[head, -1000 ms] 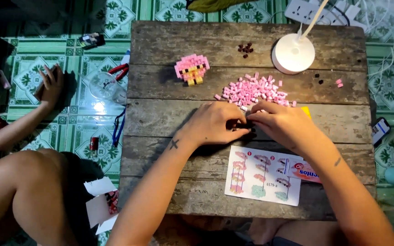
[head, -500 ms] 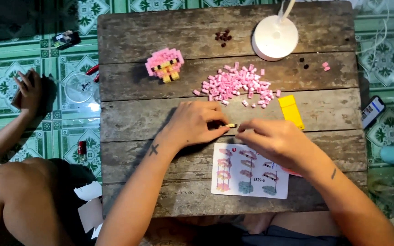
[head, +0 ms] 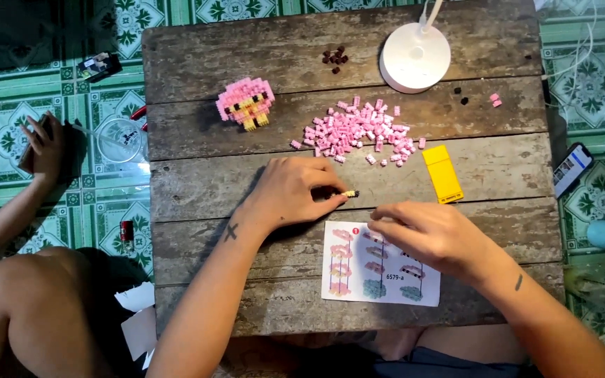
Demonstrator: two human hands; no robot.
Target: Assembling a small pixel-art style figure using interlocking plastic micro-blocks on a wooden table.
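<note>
My left hand (head: 295, 192) pinches a tiny yellow-and-dark piece (head: 351, 193) between thumb and fingertip, at the table's middle. The piece lies with its long axis left to right, its free end pointing right. My right hand (head: 432, 238) rests just below and right of it, fingers curled on the instruction sheet (head: 358, 276); I cannot tell if it grips anything. The left hand is the nearer one.

Beyond the piece lies a loose heap of pink bricks (head: 358, 129), with a flat yellow tool (head: 442, 173) to its right. A finished pink figure (head: 245, 102) sits far left, a white lamp base (head: 414, 58) at the far edge. Nothing lies between my hands. Another person's hand (head: 43, 143) is off the table, left.
</note>
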